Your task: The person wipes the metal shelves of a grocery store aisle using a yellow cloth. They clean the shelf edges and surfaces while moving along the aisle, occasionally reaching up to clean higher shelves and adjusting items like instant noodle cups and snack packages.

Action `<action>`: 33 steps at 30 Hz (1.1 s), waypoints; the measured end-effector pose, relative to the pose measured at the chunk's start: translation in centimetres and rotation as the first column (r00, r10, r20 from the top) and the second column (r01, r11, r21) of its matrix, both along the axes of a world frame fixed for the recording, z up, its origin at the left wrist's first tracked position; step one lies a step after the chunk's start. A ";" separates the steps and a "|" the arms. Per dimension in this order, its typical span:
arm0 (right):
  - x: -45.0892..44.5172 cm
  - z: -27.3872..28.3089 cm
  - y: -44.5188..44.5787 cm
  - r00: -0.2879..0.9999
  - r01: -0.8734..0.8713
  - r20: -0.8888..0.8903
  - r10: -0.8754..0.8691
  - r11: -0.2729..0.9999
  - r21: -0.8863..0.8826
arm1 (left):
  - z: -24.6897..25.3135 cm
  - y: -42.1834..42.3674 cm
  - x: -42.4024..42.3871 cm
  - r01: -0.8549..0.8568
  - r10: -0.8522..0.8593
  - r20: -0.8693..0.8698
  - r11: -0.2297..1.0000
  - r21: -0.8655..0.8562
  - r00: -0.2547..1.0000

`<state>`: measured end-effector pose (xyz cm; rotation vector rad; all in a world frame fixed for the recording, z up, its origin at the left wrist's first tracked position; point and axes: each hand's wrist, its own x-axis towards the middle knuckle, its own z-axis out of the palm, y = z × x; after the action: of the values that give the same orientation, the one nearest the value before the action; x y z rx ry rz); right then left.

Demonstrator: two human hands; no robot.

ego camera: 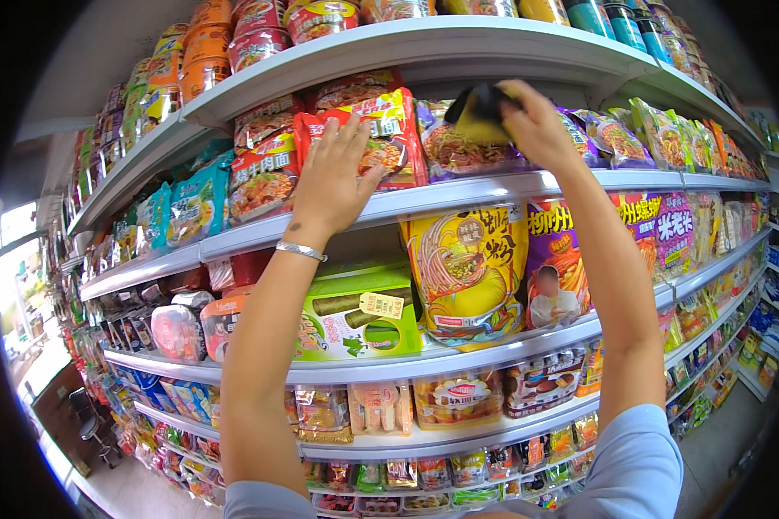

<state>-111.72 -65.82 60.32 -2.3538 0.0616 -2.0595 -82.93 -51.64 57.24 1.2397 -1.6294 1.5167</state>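
Observation:
My left hand [337, 175] rests its spread fingers against the front of a red instant noodle packet [393, 139] on the upper shelf. It grips nothing, and a silver bracelet [302, 250] circles its wrist. My right hand [535, 123] holds a blurred black and yellow object [483, 113], perhaps a cloth or brush; the motion hides its exact kind. That object is in front of a purple noodle packet [470, 149] and covers part of it. More red noodle packets [264, 172] stand to the left of my left hand.
Below lies another shelf [363, 370] with a green box [357, 311], a yellow noodle bag [464, 272] and purple bags [552, 253]. Noodle bowls and cups [321, 23] crowd the shelf overhead. A wheeled chair [91, 425] stands at the far left.

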 end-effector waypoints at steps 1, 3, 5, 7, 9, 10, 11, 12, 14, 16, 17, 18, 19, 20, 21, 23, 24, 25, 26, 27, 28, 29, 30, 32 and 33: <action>0.3 0.2 -0.1 0.972 -0.044 0.228 0.052 0.998 -0.043 | -0.1 0.1 0.0 -0.009 0.009 -0.001 1.000 0.007 1.000; 1.0 0.5 -0.3 0.956 0.203 0.209 -0.206 0.978 0.039 | -0.1 0.4 0.0 -0.019 0.020 -0.026 1.000 0.020 0.999; 2.1 0.2 -1.0 0.967 0.247 0.048 -0.252 0.965 0.087 | -0.4 0.6 0.0 -0.037 0.037 -0.050 0.999 0.012 0.998; 3.0 -1.1 -0.9 0.895 0.422 -0.051 -0.444 0.877 -0.229 | -0.7 0.8 -0.4 -0.046 0.047 -0.073 0.999 0.026 0.996; 2.6 -1.2 -0.1 0.926 0.317 -0.212 -0.312 0.949 -0.011 | -1.1 1.0 -0.5 -0.055 0.059 -0.089 0.998 0.039 0.994; 2.2 -1.3 0.6 0.933 0.263 -0.277 -0.230 0.961 0.088 | -1.3 1.1 -0.5 -0.062 0.066 -0.093 0.997 0.046 0.994; 1.8 -1.5 1.4 0.933 0.213 -0.332 -0.142 0.958 0.189 | -1.5 1.2 -0.4 -0.068 0.072 -0.096 0.996 0.052 0.993; 1.6 -1.7 1.5 0.932 0.221 -0.323 -0.164 0.964 0.148 | -1.7 1.4 -0.5 -0.098 0.104 -0.099 0.993 0.065 0.990; 0.7 -2.5 1.7 0.919 0.265 -0.283 -0.274 0.962 -0.069 | -1.9 1.7 -0.9 -0.088 0.097 -0.107 0.993 0.081 0.990; 0.7 -3.8 4.4 0.900 0.293 -0.319 -0.298 0.954 -0.065 | -2.8 2.0 -0.4 -0.100 0.112 -0.120 0.990 0.100 0.986; 1.1 -3.9 4.7 0.908 0.267 -0.317 -0.275 0.961 -0.070 | -3.1 2.1 -0.2 -0.104 0.117 -0.125 0.989 0.102 0.985; 1.1 -4.1 5.2 0.915 0.246 -0.312 -0.256 0.967 -0.070 | -3.4 2.2 -0.3 -0.103 0.116 -0.124 0.989 0.108 0.985; 1.1 -4.4 5.7 0.922 0.225 -0.306 -0.236 0.972 -0.070 | -3.6 2.3 -0.3 -0.105 0.119 -0.124 0.988 0.116 0.985; 1.0 -4.8 6.1 0.901 0.283 -0.324 -0.288 0.957 -0.064 | -3.7 2.5 -0.2 -0.108 0.123 -0.123 0.986 0.123 0.985; 1.0 -5.1 6.1 0.919 0.271 -0.270 -0.287 0.958 -0.095 | -3.8 2.6 -0.1 -0.111 0.127 -0.125 0.986 0.127 0.984; 1.3 -5.9 6.0 0.947 0.253 -0.160 -0.278 0.954 -0.158 | -4.1 2.6 -0.3 -0.102 0.122 -0.134 0.984 0.144 0.983; 1.4 -6.2 6.4 0.944 0.278 -0.143 -0.297 0.951 -0.136 | -3.9 2.8 -0.5 -0.104 0.126 -0.140 0.983 0.154 0.982; 1.4 -6.8 6.7 0.959 0.242 -0.125 -0.255 0.964 -0.111 | -3.8 2.9 -0.7 -0.105 0.130 -0.146 0.981 0.164 0.981; 1.3 -7.5 7.0 0.971 0.205 -0.106 -0.214 0.975 -0.088 | -3.7 3.0 -1.0 -0.120 0.151 -0.160 0.975 0.185 0.976; 1.2 -8.2 7.4 0.981 0.167 -0.087 -0.173 0.984 -0.067 | -3.7 3.1 -1.0 -0.134 0.171 -0.176 0.970 0.205 0.969; 0.9 -8.7 7.6 0.984 0.150 -0.080 -0.157 0.985 -0.082 | -3.7 3.1 -1.0 -0.147 0.191 -0.192 0.963 0.225 0.963; 0.3 -9.0 7.7 0.982 0.162 -0.092 -0.164 0.986 -0.025 | -3.6 3.1 -1.0 -0.152 0.190 -0.173 0.965 0.212 0.966; -0.5 -9.2 8.0 0.979 0.172 -0.112 -0.167 0.985 0.032 | -3.7 3.1 -0.8 -0.157 0.191 -0.161 0.967 0.201 0.968; -1.9 -9.6 8.0 0.991 0.126 -0.060 -0.120 0.986 0.107 | -4.0 3.0 -0.4 -0.175 0.204 -0.145 0.966 0.190 0.968; -3.7 -9.1 6.7 0.991 0.135 -0.026 -0.133 0.985 0.105 | -3.8 2.9 -0.9 -0.175 0.206 -0.154 0.966 0.193 0.966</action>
<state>-115.43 -59.16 51.27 -2.3661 0.3313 -2.0327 -83.85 -48.77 53.46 1.6206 -1.5950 1.3526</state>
